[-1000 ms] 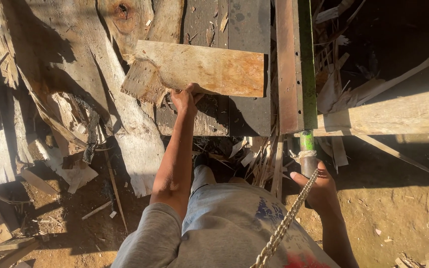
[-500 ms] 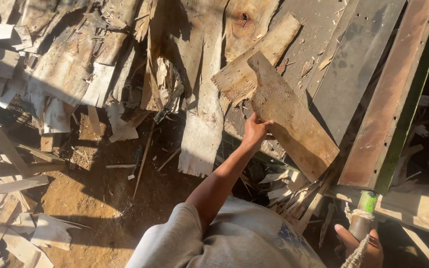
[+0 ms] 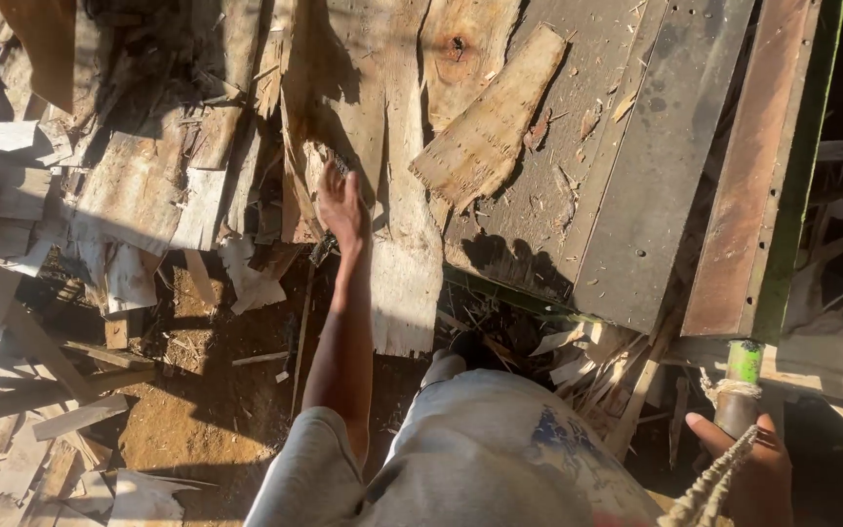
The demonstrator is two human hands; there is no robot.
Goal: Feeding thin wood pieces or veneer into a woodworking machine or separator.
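your left hand (image 3: 341,205) reaches out flat, fingers spread and gripping nothing, over the splintered planks (image 3: 363,146) just beside the loose offcut (image 3: 490,122) on the metal table (image 3: 636,195). your right hand (image 3: 748,468) is wrapped round the green-tipped post (image 3: 739,390), likely for balance.

Brown knotted plank (image 3: 456,59), seemingly green-edged beam (image 3: 797,195).

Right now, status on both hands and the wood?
Left hand open, empty, over wood scraps. Right hand gripping green-banded post. Board offcut lies apart.
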